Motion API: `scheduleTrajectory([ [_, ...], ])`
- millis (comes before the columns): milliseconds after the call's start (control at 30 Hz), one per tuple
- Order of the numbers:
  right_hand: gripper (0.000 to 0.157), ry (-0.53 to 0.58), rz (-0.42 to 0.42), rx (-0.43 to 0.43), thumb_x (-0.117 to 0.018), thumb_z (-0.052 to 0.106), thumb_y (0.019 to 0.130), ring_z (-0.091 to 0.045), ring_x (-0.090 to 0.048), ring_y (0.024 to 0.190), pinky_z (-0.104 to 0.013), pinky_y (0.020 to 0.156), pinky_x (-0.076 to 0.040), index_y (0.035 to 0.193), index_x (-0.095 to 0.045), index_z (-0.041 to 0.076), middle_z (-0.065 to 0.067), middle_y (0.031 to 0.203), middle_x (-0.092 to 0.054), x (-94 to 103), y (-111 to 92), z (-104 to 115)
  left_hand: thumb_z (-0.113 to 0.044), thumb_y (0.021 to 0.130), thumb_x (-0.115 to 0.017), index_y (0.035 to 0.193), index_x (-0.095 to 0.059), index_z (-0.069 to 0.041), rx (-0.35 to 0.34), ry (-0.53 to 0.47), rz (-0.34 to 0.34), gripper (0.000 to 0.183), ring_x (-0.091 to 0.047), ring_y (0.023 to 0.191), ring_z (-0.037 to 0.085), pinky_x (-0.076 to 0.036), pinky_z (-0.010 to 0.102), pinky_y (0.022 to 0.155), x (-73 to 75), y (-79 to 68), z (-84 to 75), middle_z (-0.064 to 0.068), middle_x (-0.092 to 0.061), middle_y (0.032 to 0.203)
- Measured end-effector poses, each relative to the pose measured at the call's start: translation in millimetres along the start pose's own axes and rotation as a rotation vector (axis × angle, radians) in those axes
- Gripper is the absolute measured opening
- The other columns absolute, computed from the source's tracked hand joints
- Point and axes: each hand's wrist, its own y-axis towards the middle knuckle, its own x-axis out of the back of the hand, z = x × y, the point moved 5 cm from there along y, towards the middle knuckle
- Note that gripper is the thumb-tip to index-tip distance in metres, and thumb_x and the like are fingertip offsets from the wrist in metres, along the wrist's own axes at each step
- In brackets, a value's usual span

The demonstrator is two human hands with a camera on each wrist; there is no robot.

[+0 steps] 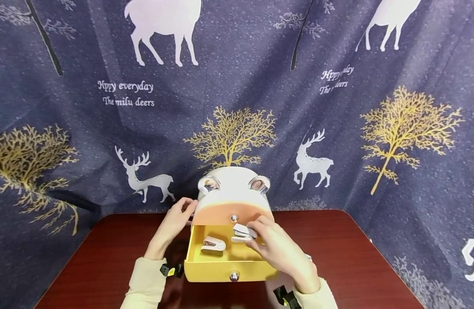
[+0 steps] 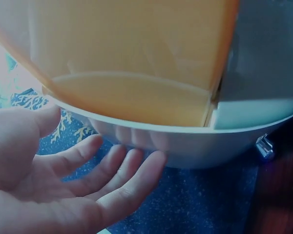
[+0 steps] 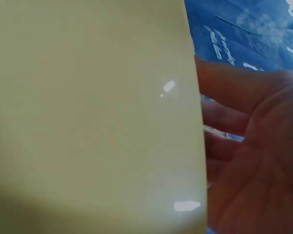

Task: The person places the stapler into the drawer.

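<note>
A white desktop drawer box (image 1: 234, 184) stands with its lower yellow drawer (image 1: 210, 272) pulled out. My right hand (image 1: 278, 249) pinches a small white stapler (image 1: 242, 234) by one end, over the right part of that drawer. A pinkish-white stapler (image 1: 214, 245) lies inside the drawer on the left. My left hand (image 1: 179, 218) touches the left side of the box; the left wrist view shows its fingers (image 2: 132, 183) loosely extended against the wall. In the right wrist view the yellow drawer front hides the held stapler and the fingertips.
The upper orange drawer (image 1: 217, 212) is closed above the yellow one, with a silver knob (image 1: 234, 218). Another knob (image 1: 234, 276) juts from the yellow front. A reddish-brown table (image 1: 349, 257) carries the box. Behind hangs a dark blue cloth (image 1: 237, 86) with deer and trees.
</note>
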Motion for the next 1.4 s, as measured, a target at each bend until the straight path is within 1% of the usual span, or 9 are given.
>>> scheduleTrajectory([
  [200, 0.021, -0.064, 0.074, -0.01, -0.08, 0.014, 0.082, -0.01, -0.041, 0.074, -0.025, 0.066, -0.042, 0.089, -0.06, 0.009, 0.005, 0.082, -0.044, -8.9, 7, 5, -0.048, 0.098, -0.054, 0.112, -0.059, -0.005, 0.045, 0.047, 0.005, 0.045, -0.065, 0.085, 0.023, -0.059, 0.034, 0.068, -0.9, -1.3, 0.8, 0.013, -0.063, 0.102],
  [267, 0.022, -0.08, 0.094, -0.02, -0.079, 0.014, 0.082, -0.012, -0.04, 0.072, -0.026, 0.064, -0.041, 0.083, -0.058, 0.009, 0.004, 0.08, -0.043, -12.1, 10, 5, -0.049, 0.098, -0.054, 0.111, -0.059, -0.005, 0.052, 0.052, -0.002, 0.046, -0.066, 0.083, 0.023, -0.059, 0.034, 0.068, -0.7, -1.3, 0.7, 0.013, -0.064, 0.101],
  [467, 0.026, -0.114, 0.168, -0.073, -0.076, 0.007, 0.077, -0.012, -0.039, 0.064, -0.026, 0.058, -0.038, 0.07, -0.051, 0.01, 0.002, 0.073, -0.04, -25.7, 16, 1, -0.05, 0.099, -0.052, 0.112, -0.059, -0.004, 0.046, 0.086, -0.004, 0.048, -0.066, 0.079, 0.021, -0.059, 0.035, 0.067, -1.7, -1.3, -0.1, 0.012, -0.065, 0.099],
  [600, 0.029, -0.142, 0.185, -0.102, -0.076, 0.008, 0.075, -0.013, -0.041, 0.062, -0.027, 0.056, -0.041, 0.068, -0.048, 0.012, 0.001, 0.072, -0.042, -31.8, 15, 0, -0.048, 0.1, -0.051, 0.111, -0.06, -0.004, 0.036, 0.094, -0.01, 0.046, -0.066, 0.078, 0.021, -0.059, 0.033, 0.066, -2.6, -0.8, -0.5, 0.012, -0.065, 0.099],
  [800, 0.029, -0.182, 0.189, -0.144, -0.074, 0.005, 0.073, -0.016, -0.046, 0.06, -0.03, 0.055, -0.044, 0.065, -0.047, 0.013, 0.0, 0.07, -0.045, -33.9, 16, 2, -0.048, 0.1, -0.05, 0.11, -0.059, -0.004, 0.025, 0.09, -0.008, 0.046, -0.065, 0.08, 0.021, -0.059, 0.032, 0.066, -3.2, 0.1, -1.8, 0.012, -0.064, 0.097],
  [967, 0.029, -0.174, 0.231, -0.141, -0.075, 0.007, 0.072, -0.018, -0.049, 0.061, -0.034, 0.056, -0.046, 0.063, -0.048, 0.013, 0.0, 0.069, -0.047, -36.5, 19, 1, -0.046, 0.101, -0.05, 0.11, -0.059, -0.004, 0.018, 0.099, -0.014, 0.045, -0.063, 0.08, 0.02, -0.059, 0.033, 0.067, -1.7, -1.1, -2.8, 0.011, -0.063, 0.096],
  [1167, 0.031, -0.112, 0.338, -0.144, -0.078, 0.01, 0.069, -0.011, -0.042, 0.056, -0.026, 0.052, -0.041, 0.057, -0.05, 0.017, 0.007, 0.058, -0.043, -42.6, 21, -6, -0.047, 0.101, -0.05, 0.111, -0.059, -0.005, 0.021, 0.098, -0.001, 0.044, -0.064, 0.083, 0.021, -0.059, 0.032, 0.068, -1.5, -1.6, -3.1, 0.012, -0.062, 0.099],
  [1300, 0.033, -0.103, 0.348, -0.141, -0.079, 0.011, 0.069, -0.01, -0.041, 0.054, -0.025, 0.05, -0.04, 0.054, -0.05, 0.017, 0.008, 0.055, -0.042, -46.2, 23, -10, -0.048, 0.1, -0.05, 0.111, -0.059, -0.005, 0.019, 0.094, -0.002, 0.045, -0.063, 0.082, 0.02, -0.059, 0.032, 0.067, -1.6, -1.4, -3.0, 0.012, -0.063, 0.099],
  [1400, 0.036, -0.099, 0.353, -0.164, -0.081, 0.013, 0.071, -0.011, -0.041, 0.053, -0.026, 0.049, -0.039, 0.053, -0.049, 0.016, 0.008, 0.054, -0.041, -50.7, 23, -13, -0.048, 0.1, -0.05, 0.111, -0.059, -0.004, 0.012, 0.098, 0.001, 0.046, -0.063, 0.081, 0.02, -0.059, 0.032, 0.067, -1.6, -2.0, -3.4, 0.011, -0.062, 0.097],
])
